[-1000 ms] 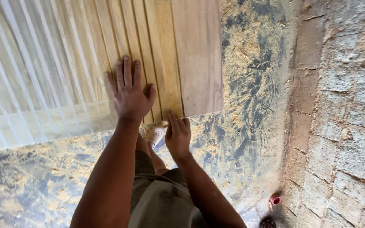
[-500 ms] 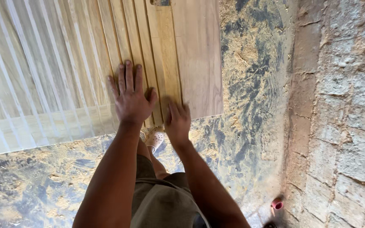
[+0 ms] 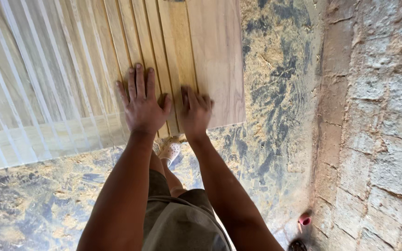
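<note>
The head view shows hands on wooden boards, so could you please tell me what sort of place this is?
Probably a carpentry workshop. Both hands, the left hand and the right hand, press flat on a panel of wooden slats, sawdust covers the floor, and a rough brick wall stands alongside.

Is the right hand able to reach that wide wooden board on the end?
Probably yes. The right hand already lies flat on the narrow slats right beside the wide board, fingertips near its edge. Nothing lies between them, so a small slide sideways should put the palm on it.
</note>
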